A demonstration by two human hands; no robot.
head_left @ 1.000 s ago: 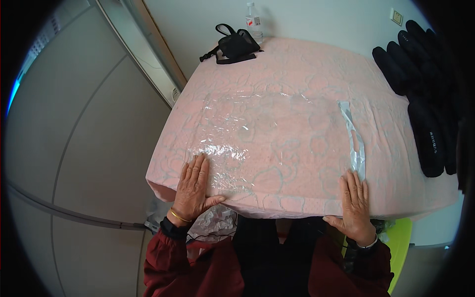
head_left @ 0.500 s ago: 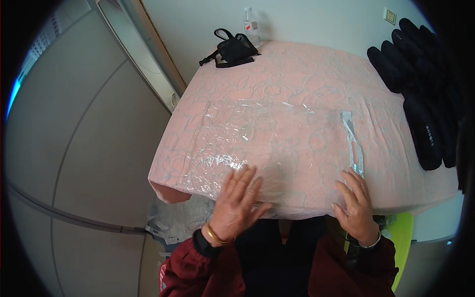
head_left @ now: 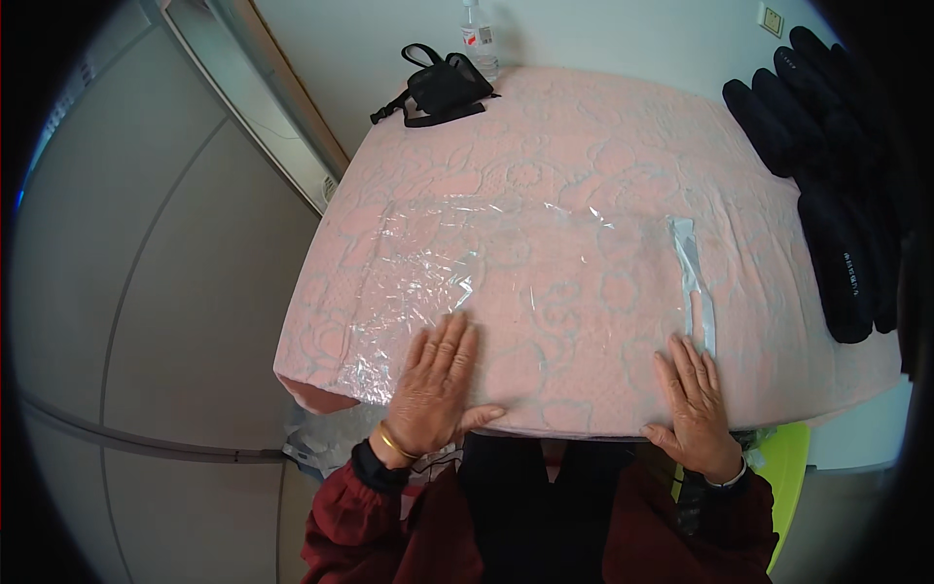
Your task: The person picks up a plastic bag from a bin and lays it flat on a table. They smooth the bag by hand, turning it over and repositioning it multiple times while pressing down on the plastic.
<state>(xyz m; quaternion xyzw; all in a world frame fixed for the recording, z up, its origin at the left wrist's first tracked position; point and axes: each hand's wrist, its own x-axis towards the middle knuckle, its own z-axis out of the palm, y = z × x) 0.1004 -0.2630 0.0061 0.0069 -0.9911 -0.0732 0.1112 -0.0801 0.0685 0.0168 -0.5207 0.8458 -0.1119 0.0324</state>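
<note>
**Both palms flat on the plastic sheet**

Since half a second ago the left hand has stayed on the near part of the sheet but now lies with its fingers straighter and pointing away from the body, having come in from the left edge where it rested a second ago; the right hand has barely shifted and stays at the near right corner.

One clear plastic sheet lies spread over the pink patterned cloth that covers the table; it stretches from left of the left hand to just past the right hand, so both hands sit on its near edge with the bulk of it lying beyond the fingertips; one whitish strip runs along its right end, just beyond the right fingers.

Two hands are in view, both the person's own; each is open, fingers spread and palm pressed down on the plastic, gripping nothing; the left thumb hooks over the near table edge.

At the far side lie one black bag and one plastic bottle just beside it; a row of black items lies along the right edge, well apart from the hands; I cannot count them surely.
</note>
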